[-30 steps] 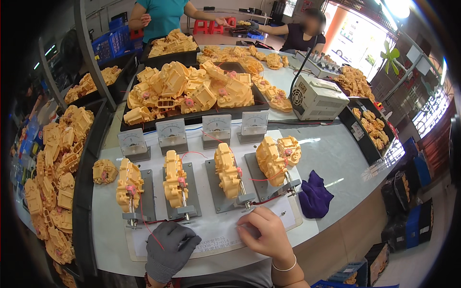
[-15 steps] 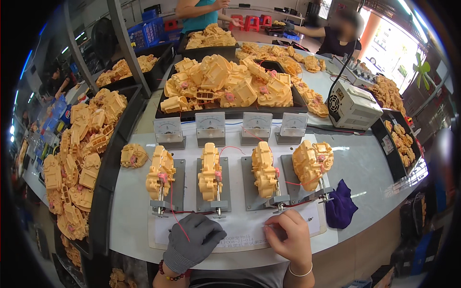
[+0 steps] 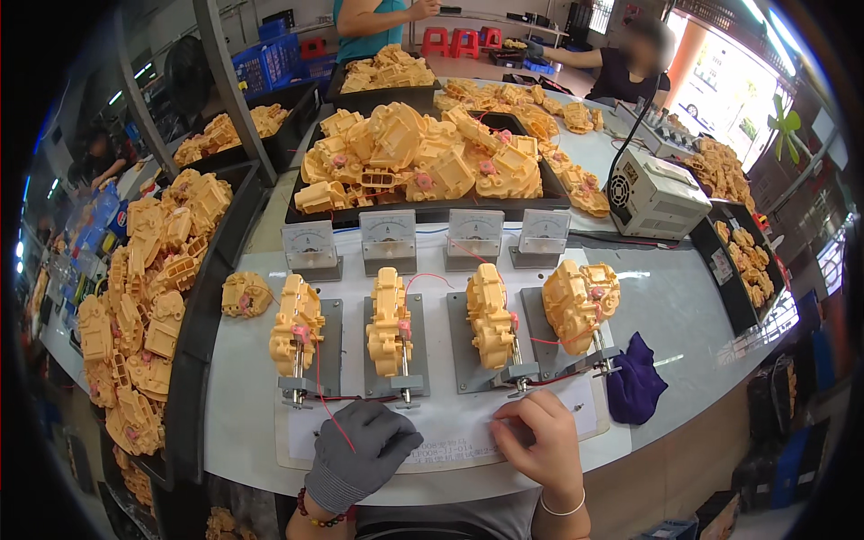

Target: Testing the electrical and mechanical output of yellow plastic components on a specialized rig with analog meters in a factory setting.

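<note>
At the near edge, two hands well apart, fingers curled: gray-gloved left hand (image 3: 367,450), bare right hand (image 3: 544,441). Anything pinched in the fingertips – cannot tell. Beneath, one white sheet (image 3: 450,432), partly covered by both. Just beyond, four yellow housings (image 3: 391,319) in a row on four gray stands (image 3: 333,346); one purple cloth (image 3: 636,382) right, one loose housing (image 3: 246,295) left. Farther, four meters (image 3: 387,234), markings too small to read. Then one black tray (image 3: 423,211), heaped with housings – too overlapped to count. Far off, one person in teal (image 3: 369,31), head cut off.
</note>
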Action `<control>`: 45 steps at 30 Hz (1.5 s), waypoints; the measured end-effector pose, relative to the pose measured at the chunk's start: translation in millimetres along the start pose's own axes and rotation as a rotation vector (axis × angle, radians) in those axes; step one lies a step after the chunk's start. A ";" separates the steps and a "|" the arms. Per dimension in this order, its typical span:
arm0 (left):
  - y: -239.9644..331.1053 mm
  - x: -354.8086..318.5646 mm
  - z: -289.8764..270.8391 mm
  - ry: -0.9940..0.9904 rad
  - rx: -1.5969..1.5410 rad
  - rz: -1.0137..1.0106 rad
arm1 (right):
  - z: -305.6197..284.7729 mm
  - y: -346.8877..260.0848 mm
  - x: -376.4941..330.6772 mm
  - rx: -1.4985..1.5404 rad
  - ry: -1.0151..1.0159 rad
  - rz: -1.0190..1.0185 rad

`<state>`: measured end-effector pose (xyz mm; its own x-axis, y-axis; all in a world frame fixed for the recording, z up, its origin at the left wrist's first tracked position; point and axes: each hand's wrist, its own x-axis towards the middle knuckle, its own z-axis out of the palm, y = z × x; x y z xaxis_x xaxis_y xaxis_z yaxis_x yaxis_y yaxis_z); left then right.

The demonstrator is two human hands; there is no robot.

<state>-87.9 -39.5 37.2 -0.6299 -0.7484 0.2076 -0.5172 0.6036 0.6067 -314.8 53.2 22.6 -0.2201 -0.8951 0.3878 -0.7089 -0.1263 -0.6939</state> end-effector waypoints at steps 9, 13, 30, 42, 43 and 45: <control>-3.1 -0.3 3.2 0.061 -0.054 0.021 | -2.6 0.9 0.4 0.009 -0.015 -0.024; -3.2 -1.3 3.6 0.045 -0.060 0.007 | -2.8 1.2 -0.1 0.027 -0.004 -0.025; -3.4 -3.6 2.5 0.080 -0.103 0.019 | -2.8 1.6 0.1 0.043 -0.008 -0.034; -0.6 -1.7 -0.7 0.095 -0.085 0.057 | -2.5 -0.9 -1.5 0.035 -0.017 0.009; -1.0 -1.6 -0.4 0.090 -0.076 0.055 | -2.2 -0.6 -1.6 0.029 -0.016 0.013; -1.7 -1.6 0.1 0.092 -0.071 0.065 | -1.8 -0.1 -1.3 0.034 -0.011 0.002</control>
<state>-86.0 -39.3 35.7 -0.6034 -0.7322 0.3157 -0.4329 0.6334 0.6415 -315.6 55.2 23.2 -0.2139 -0.8998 0.3803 -0.6854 -0.1392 -0.7148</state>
